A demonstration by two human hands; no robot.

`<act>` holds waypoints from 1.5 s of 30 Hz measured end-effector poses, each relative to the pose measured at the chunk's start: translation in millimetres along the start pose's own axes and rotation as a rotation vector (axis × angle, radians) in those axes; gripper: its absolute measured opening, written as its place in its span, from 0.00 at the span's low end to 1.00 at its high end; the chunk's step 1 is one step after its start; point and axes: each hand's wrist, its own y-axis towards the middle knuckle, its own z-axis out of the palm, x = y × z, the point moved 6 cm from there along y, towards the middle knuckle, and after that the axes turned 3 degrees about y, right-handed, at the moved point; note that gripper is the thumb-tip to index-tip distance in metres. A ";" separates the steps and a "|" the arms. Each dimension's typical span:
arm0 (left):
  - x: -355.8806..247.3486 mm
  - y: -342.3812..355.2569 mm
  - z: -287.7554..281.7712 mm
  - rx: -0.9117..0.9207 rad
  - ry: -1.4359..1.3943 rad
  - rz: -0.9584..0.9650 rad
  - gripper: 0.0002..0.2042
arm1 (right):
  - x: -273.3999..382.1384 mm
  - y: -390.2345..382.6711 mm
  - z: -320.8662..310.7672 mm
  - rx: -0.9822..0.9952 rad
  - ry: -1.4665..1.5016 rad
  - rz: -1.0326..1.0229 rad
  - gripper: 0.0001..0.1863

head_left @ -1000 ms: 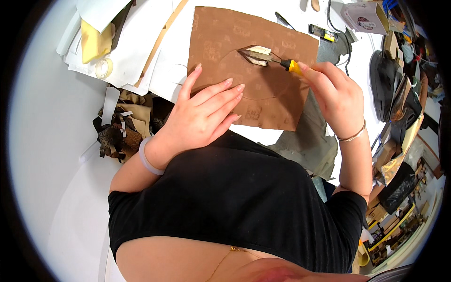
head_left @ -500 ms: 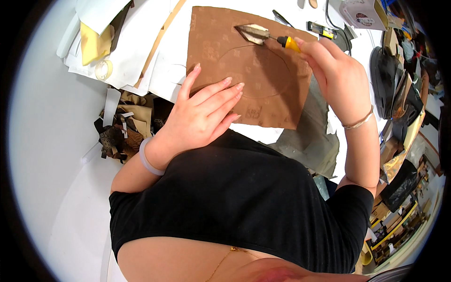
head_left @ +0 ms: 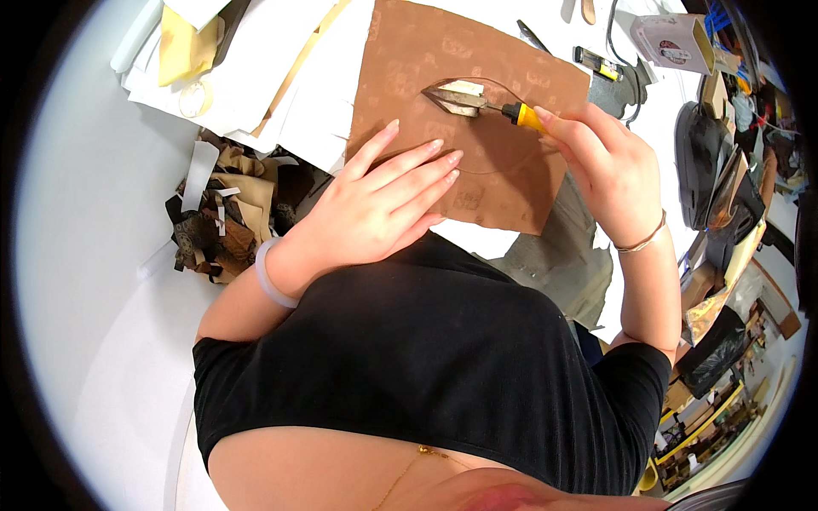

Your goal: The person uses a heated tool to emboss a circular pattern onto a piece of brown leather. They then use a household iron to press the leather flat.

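Note:
A brown leather-like sheet (head_left: pixel 400 51) lies on the white table before me, marked with a thin curved outline and faint stamped patterns. My left hand (head_left: pixel 383 192) rests flat on its near left part, fingers spread. In my right hand (head_left: pixel 601 162), the fingers pinch the yellow-and-black handle of a trowel-shaped tool (head_left: pixel 460 99). Its pointed metal blade, partly pale, is over the sheet and points left, near the curved line. I cannot tell whether the blade touches the sheet.
Paper sheets (head_left: pixel 311 94), a tape roll (head_left: pixel 195 99) and yellow material (head_left: pixel 187 47) sit at left. Scraps (head_left: pixel 226 213) are heaped below the table edge. A yellow-and-black cutter (head_left: pixel 598 63), a cable, a white box (head_left: pixel 673 41) and black pieces (head_left: pixel 694 162) lie to the right.
My right hand has brought the tool nearer to me over the sheet, from its far part to the curved outline. The view has shifted slightly; my left hand stays flat on the sheet.

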 end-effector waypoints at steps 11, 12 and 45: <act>0.4 -0.2 3.1 0.016 0.014 -0.032 0.25 | 1.1 11.0 1.7 -0.006 -0.048 0.014 0.23; 0.4 0.1 2.9 0.019 0.014 -0.031 0.25 | 1.6 12.4 1.3 0.007 -0.057 0.023 0.23; 8.9 -37.3 -6.6 -0.175 0.081 -0.127 0.16 | 18.1 40.4 3.8 0.025 -0.077 0.033 0.10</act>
